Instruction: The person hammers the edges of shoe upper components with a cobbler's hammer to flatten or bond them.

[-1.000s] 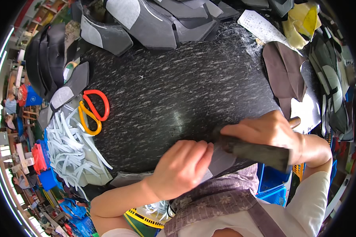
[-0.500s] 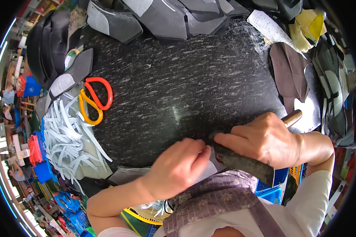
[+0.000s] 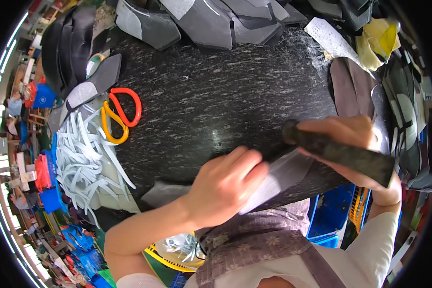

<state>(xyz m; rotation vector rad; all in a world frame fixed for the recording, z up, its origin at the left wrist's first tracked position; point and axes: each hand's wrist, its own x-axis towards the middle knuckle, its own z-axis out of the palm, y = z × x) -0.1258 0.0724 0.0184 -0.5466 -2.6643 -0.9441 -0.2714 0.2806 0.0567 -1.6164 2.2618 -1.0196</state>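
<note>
Flat grey panel (image 3: 288, 178) lies nr the close edge of a black streaked tabletop (image 3: 211, 96). L hand (image 3: 228, 185): fingers curled well in, at the panel's L part; hidden whether it pinches the panel or just rests there. R hand (image 3: 345, 137): fingers wrapped round a hammer (image 3: 348, 156), over the panel's R end; hammer blurred, contact w/ panel unclear. Scissors (image 3: 116, 110) w/ red + orange handles & a heap of pale strips (image 3: 84, 163): well L of panel. Dark brown cut piece (image 3: 351, 89): beyond panel, to its R. Overlapping grey pieces (image 3: 206, 29): well beyond panel.
</note>
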